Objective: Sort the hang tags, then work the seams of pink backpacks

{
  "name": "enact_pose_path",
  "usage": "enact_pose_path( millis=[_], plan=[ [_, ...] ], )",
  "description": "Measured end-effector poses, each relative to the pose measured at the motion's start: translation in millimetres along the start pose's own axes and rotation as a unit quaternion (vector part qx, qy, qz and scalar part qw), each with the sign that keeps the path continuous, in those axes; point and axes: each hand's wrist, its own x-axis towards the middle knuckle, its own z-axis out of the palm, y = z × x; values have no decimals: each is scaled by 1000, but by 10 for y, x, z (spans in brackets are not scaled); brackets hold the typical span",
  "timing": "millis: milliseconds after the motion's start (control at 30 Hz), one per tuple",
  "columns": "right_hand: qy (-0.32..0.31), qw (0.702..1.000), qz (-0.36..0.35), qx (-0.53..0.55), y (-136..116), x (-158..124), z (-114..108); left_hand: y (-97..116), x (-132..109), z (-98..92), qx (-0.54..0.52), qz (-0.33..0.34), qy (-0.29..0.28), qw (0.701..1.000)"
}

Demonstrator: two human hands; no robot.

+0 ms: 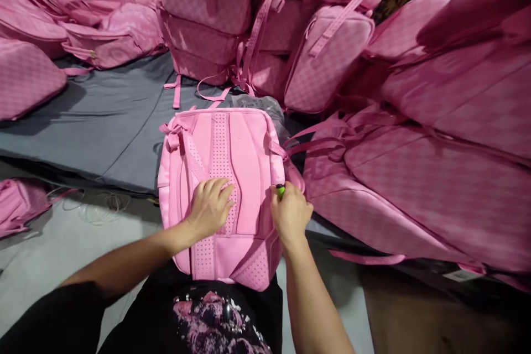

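Observation:
A pink backpack (245, 171) lies in front of me with its padded back panel and straps facing up. My left hand (211, 206) rests on the dotted mesh strip in the middle of the panel, fingers stretched out and holding nothing. At the backpack's right edge, my right hand (291, 213) is closed around a small tool (281, 190) with a bright green body and a black end. Most of that tool is hidden in the fist, so its kind does not show.
Pink checkered backpacks are stacked behind (205, 0) and to the right (448, 188), with loose straps hanging out. More pink bags (112, 33) lie at the back left on a grey cloth-covered table (112, 116). Tangled clear cord (102, 207) is on the floor.

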Motion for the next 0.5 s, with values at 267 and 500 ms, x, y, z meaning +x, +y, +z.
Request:
enact_pose_path(
  millis=[267,500],
  plan=[
    [81,986,-85,118,184,-99,367,-364,1008,127,-17,112,71,991],
    [119,982,-105,104,197,-101,496,-531,1270,225,-61,-128,87,986]
  ],
)
